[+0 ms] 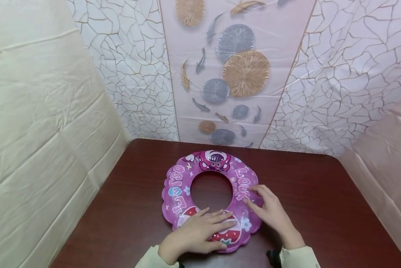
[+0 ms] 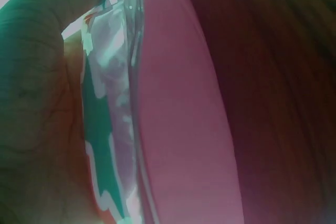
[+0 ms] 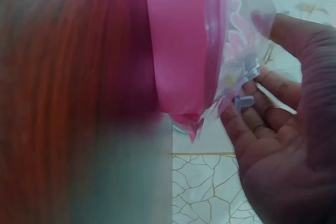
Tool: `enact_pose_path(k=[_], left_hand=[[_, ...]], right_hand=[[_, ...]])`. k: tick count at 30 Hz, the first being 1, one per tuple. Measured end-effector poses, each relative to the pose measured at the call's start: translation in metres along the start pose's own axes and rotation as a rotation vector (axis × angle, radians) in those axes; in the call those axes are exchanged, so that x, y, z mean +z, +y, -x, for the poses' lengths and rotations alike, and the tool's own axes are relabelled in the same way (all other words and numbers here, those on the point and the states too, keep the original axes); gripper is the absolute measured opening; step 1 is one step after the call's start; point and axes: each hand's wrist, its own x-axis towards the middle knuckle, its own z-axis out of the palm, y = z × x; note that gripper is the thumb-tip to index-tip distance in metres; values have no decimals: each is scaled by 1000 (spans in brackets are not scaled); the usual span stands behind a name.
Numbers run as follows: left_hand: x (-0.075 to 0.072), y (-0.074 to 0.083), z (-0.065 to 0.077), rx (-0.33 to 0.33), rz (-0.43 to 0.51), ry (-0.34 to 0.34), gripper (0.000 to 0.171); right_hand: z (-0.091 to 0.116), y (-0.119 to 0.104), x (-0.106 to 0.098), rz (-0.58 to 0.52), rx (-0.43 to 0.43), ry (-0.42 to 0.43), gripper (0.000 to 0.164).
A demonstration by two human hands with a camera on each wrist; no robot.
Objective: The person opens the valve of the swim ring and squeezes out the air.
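Swim ring is lying on the dark table; you're resting your left hand on its near side — fingers straight — and touching its right side with your right hand, thumb and fingers apart. Behind, a patterned backdrop is standing.

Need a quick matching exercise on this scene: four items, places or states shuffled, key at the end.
1. purple inflatable plastic ring with scalloped edge
2. left hand
3. right hand
4. dark reddish-brown wood-grain table

A. at the ring's right side, by the white-outlined lettering
B. underneath the ring
C. lying flat, magenta bear print on its far side
D. fingers spread over the red strawberry print

Pairs: 1-C, 2-D, 3-A, 4-B
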Motion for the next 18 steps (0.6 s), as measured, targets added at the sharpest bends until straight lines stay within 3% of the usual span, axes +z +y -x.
enact_pose_path(k=[8,14,18], left_hand=[[5,-4,-2,-15,33,-6,71],[-1,-8,-1,-5,149,-79,81],[-3,-7,-2,-16,174,-114,81]], right_hand=[[2,5,3,-1,31,-37,41],[2,5,4,-28,74,-59,41],[3,5,4,-33,76,-59,41]])
